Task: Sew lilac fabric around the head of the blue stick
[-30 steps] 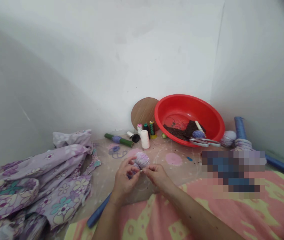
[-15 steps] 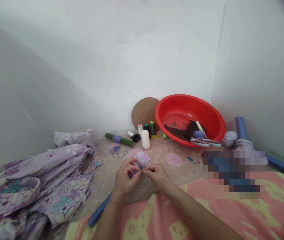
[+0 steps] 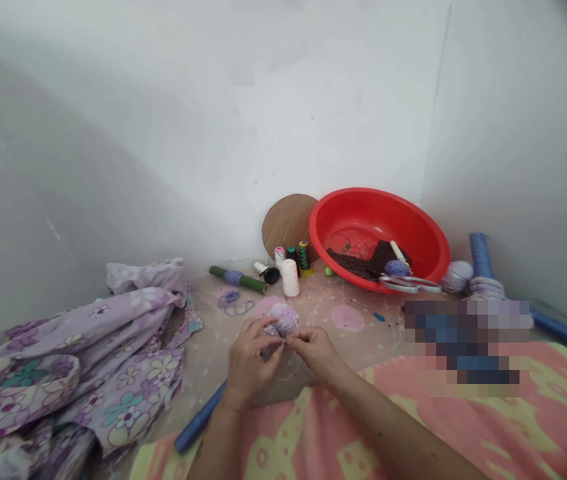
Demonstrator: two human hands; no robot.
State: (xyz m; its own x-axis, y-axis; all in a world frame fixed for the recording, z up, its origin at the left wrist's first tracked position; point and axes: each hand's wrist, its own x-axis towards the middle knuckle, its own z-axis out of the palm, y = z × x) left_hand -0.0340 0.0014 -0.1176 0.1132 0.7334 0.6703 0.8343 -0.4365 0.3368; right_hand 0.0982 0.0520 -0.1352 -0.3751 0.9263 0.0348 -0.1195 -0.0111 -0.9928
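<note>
A ball of pale lilac floral fabric strip rests just beyond my fingertips, in the middle of the head view. My left hand curls around its near left side, with thumb and forefinger brought together below the ball. Right up against those fingertips, my right hand pinches something too small to make out, close to the ball's near edge. A blue rod lies partly behind my left forearm.
Floral fabric is heaped at left. Thread spools and a green stick wound with purple yarn lie ahead. A red basin with scissors leans beside a cardboard disc. A pink-yellow cloth covers the front.
My left hand has turned slightly, and its thumb and forefinger have come nearer to my right fingertips. The ball has barely moved.
</note>
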